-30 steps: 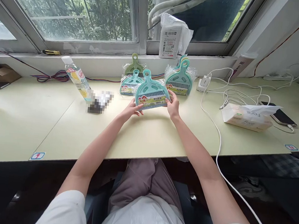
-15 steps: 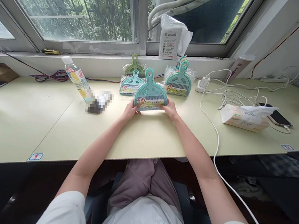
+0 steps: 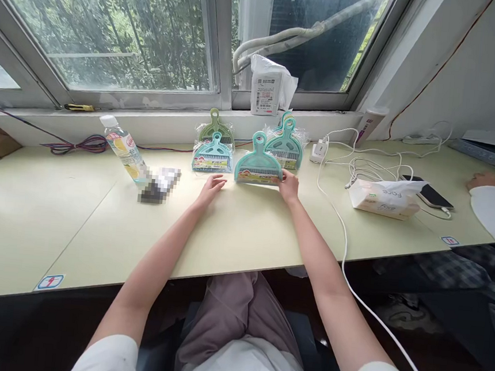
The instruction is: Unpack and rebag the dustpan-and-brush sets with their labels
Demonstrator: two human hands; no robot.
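A teal mini dustpan and brush set [image 3: 258, 164] in clear wrap stands upright on the table, handle loop up. My right hand [image 3: 289, 187] grips its lower right corner. To the left of that set, my left hand [image 3: 212, 189] is apart from it, fingers stretched out just over the tabletop and holding nothing. Behind my left hand stands a light blue dustpan set [image 3: 213, 158], with a green dustpan set [image 3: 216, 126] at its back. Farther right, more wrapped teal dustpan sets [image 3: 287, 140] stand one behind another, partly hidden by the front one.
A drink bottle [image 3: 124, 150] stands at left beside a blurred dark item [image 3: 156, 188]. Tissue packs lie at right [image 3: 382, 200] and on the windowsill [image 3: 266, 92]. White cables [image 3: 340, 217] cross the right side near a phone [image 3: 431, 194]. Another person's hand [image 3: 486, 181] rests at far right.
My left hand has let go of the teal dustpan set and moved left. The set has shifted right in my right hand, nearer the sets at the back right. The view has tilted and turned right.
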